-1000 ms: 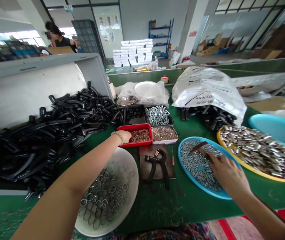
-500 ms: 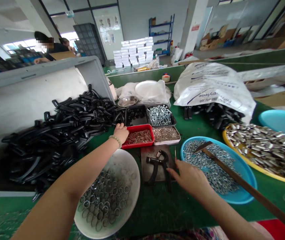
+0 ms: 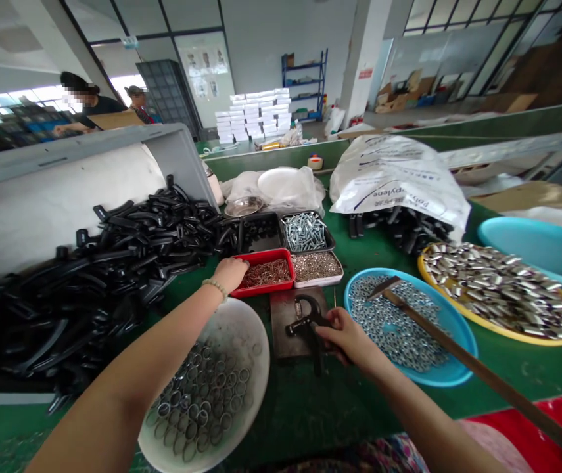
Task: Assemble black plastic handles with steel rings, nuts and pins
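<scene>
My left hand (image 3: 232, 274) reaches into the left end of a red tray (image 3: 291, 276) of small copper-coloured pins; its fingertips are hidden, so its grip cannot be made out. My right hand (image 3: 347, 335) is closed on a black handle of the spring hand grip (image 3: 305, 322), which lies over a dark metal plate (image 3: 281, 348). A thin upright pin (image 3: 334, 297) shows just above the right hand. Behind the red tray are a black tray of screws (image 3: 305, 231) and, beside it, a white tray of tiny parts (image 3: 316, 267).
A white bowl of metal rings (image 3: 256, 401) sits in front. Black handles (image 3: 127, 243) fill a grey crate at left. At right, a hammer (image 3: 438, 338) lies across a blue basin (image 3: 465, 381), near a yellow basin (image 3: 502, 334). People (image 3: 96, 105) are far behind.
My right hand has closed on the hand grip, which now sits turned on the plate. The left hand has moved further onto the red tray's end. The view has shifted slightly.
</scene>
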The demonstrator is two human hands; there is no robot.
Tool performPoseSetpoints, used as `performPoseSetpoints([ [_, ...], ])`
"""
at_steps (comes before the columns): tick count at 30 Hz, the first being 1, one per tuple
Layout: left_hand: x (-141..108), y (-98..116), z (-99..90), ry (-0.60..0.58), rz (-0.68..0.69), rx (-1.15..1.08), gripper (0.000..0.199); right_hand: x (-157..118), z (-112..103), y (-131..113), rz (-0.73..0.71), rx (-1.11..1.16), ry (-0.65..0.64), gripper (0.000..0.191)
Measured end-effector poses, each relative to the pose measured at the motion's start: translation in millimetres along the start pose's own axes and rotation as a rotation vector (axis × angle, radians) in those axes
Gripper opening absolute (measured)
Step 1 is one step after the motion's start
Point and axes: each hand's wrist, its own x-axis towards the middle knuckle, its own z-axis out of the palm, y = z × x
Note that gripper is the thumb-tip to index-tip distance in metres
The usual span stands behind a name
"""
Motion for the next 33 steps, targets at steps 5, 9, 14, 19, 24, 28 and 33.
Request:
performPoseSetpoints([
  [5, -25, 18, -12.8, 0.11, -0.114, -0.656, 0.029, -16, 0, 7, 0.084, 0.718, -0.117, 0.03],
  [9, -62, 54, -9.1, 0.06, -0.263, -1.754, 0.018, -18, 7, 3, 0.007, 0.9, -0.136, 0.032],
  [14, -102, 97, 1.3, -0.027, -0.323, -2.113, 0.017, -15, 12, -2, 0.004, 1.018, -0.214, 0.031],
  [19, -118, 115, 10.1, -0.128, -0.317, -2.202, 0.019, -21, 13, 0, 0.057, 1.077, -0.301, 0.038],
  [24, -120, 120, 20.0, -0.222, -0.305, -2.282, 0.021, -24, 10, 5, 0.103, 1.131, -0.353, 0.04],
  [28, -122, 125, 23.1, -0.236, -0.283, -2.284, 0.02, -24, 8, 7, 0.153, 1.15, -0.406, 0.05],
  [33, -122, 123, 26.8, -0.244, -0.258, -2.289, 0.025, -26, 10, -1, 0.167, 1.062, -0.321, 0.043],
])
